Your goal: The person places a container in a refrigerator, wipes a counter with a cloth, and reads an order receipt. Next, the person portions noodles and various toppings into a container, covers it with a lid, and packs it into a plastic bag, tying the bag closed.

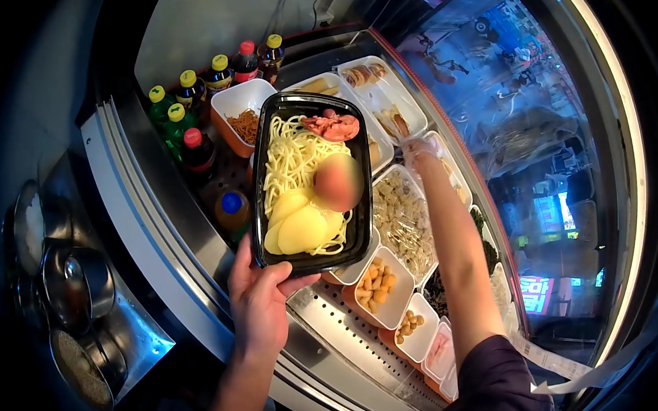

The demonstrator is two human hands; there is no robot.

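Note:
My left hand [263, 302] grips the near end of a black plastic food tray [260, 231], thumb on its rim, holding it tilted above the containers. In the tray lie pale noodles [293, 151], yellow potato slices [300, 225], pinkish-red meat slices [332, 127] and a blurred round reddish patch I cannot identify. My right hand [419, 150], in a clear plastic glove, reaches to the near end of a white container [397, 90]. Brownish food pieces [391, 122] lie by its fingertips. The glove and blur obscure whether the fingers hold anything.
Bottled drinks [189, 82] stand at the back left. Around the tray are tubs with brown shreds [244, 126], wrapped pale pieces [400, 217], golden chunks [376, 283] and small balls [408, 325]. Curved glass [535, 157] borders the right; metal pots [73, 286] stand left.

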